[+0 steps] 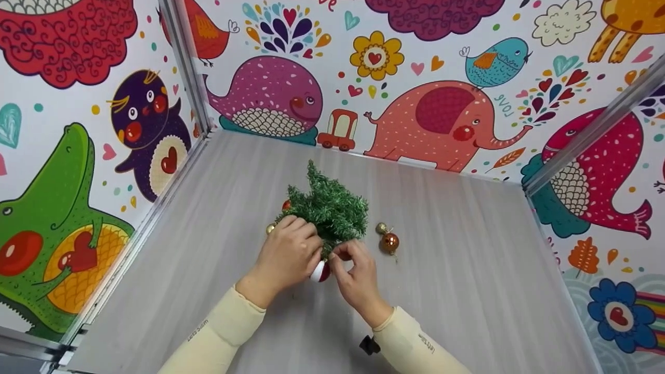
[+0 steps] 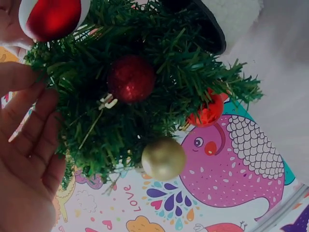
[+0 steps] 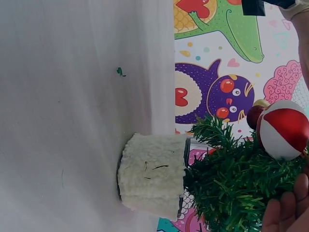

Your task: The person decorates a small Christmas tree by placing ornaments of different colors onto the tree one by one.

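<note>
A small artificial Christmas tree (image 1: 332, 205) stands on the table, its white fleecy pot (image 3: 152, 176) upright. At its near side hangs a red-and-white bauble (image 3: 284, 129). My left hand (image 1: 291, 252) has its fingers curled at the near branches and holds a branch tip. Close beside it, my right hand (image 1: 358, 278) pinches thumb and forefinger just above the red-and-white bauble, at its hanging loop; the fingertips partly hide the loop. A dark red glitter bauble (image 2: 131, 79), a gold bauble (image 2: 163, 158) and a shiny red bauble (image 2: 207, 110) hang on the branches.
Right of the tree, a copper-coloured bauble (image 1: 389, 242) and a small gold bauble (image 1: 382, 228) lie on the grey table (image 1: 467, 270). A tiny green scrap (image 3: 120, 72) lies on the tabletop. Walls with cartoon animals and metal posts (image 1: 187, 62) enclose it.
</note>
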`<action>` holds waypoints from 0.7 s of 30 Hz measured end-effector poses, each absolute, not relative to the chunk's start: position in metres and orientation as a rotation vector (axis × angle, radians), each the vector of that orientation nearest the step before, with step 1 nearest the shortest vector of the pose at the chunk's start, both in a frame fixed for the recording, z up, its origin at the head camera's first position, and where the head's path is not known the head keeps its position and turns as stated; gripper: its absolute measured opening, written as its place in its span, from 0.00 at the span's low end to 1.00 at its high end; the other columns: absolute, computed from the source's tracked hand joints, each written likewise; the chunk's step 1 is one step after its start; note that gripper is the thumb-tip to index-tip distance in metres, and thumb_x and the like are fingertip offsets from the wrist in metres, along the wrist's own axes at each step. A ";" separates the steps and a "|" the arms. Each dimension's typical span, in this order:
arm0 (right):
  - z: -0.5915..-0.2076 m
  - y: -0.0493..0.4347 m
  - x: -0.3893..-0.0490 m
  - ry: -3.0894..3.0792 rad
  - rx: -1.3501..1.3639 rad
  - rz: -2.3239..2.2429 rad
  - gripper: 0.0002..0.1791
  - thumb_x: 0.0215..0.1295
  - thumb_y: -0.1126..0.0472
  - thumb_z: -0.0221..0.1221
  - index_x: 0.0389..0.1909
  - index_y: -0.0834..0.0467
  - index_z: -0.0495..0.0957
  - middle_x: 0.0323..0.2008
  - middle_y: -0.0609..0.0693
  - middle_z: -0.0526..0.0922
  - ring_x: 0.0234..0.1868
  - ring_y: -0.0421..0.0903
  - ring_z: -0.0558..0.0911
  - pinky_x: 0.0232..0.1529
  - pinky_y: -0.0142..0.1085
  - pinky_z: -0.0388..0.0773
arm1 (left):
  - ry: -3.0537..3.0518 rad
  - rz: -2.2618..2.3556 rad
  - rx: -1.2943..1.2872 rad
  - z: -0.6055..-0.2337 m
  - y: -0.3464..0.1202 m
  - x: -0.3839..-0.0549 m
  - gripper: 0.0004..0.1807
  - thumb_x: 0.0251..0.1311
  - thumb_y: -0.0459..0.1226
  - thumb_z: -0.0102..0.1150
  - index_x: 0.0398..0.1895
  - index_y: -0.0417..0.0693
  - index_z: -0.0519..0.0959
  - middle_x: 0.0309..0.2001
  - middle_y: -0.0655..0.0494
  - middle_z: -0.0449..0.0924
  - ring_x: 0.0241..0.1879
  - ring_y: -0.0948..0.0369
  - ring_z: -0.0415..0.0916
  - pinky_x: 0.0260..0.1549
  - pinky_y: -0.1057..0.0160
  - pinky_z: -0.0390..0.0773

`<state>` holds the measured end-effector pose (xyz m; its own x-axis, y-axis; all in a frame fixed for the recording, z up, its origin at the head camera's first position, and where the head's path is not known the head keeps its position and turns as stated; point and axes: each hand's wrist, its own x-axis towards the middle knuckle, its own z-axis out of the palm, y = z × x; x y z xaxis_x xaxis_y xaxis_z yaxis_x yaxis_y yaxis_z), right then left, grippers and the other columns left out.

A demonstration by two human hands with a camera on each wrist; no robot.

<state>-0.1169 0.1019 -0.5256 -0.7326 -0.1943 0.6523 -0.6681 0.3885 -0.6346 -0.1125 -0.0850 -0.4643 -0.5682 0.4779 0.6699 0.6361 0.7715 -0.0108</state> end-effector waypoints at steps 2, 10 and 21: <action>-0.526 0.102 -0.118 -2.182 0.726 1.356 0.08 0.62 0.69 0.61 0.30 0.52 0.77 0.31 0.42 0.77 0.33 0.41 0.77 0.34 0.36 0.77 | -2.282 -0.318 -0.807 -0.465 -0.085 -0.113 0.06 0.53 0.36 0.64 0.21 0.48 0.85 0.27 0.57 0.79 0.32 0.54 0.75 0.44 0.54 0.75; -0.524 0.102 -0.120 -2.173 0.716 1.398 0.08 0.63 0.69 0.60 0.30 0.52 0.76 0.31 0.42 0.77 0.35 0.41 0.78 0.36 0.36 0.78 | -2.244 -0.410 -0.764 -0.465 -0.084 -0.113 0.05 0.51 0.34 0.64 0.20 0.48 0.84 0.25 0.57 0.79 0.30 0.54 0.75 0.44 0.53 0.75; -0.525 0.100 -0.121 -2.143 0.725 1.339 0.09 0.60 0.70 0.59 0.30 0.51 0.76 0.31 0.42 0.77 0.35 0.41 0.77 0.36 0.37 0.76 | -2.244 -0.431 -0.723 -0.468 -0.081 -0.114 0.05 0.47 0.34 0.63 0.18 0.47 0.80 0.23 0.56 0.76 0.28 0.52 0.74 0.43 0.52 0.76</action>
<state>-0.1215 0.0996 -0.5248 -0.7292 -0.1713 0.6625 -0.6705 0.3719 -0.6419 -0.1140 -0.0813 -0.4680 -0.5770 0.3682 0.7291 0.6121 0.7859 0.0875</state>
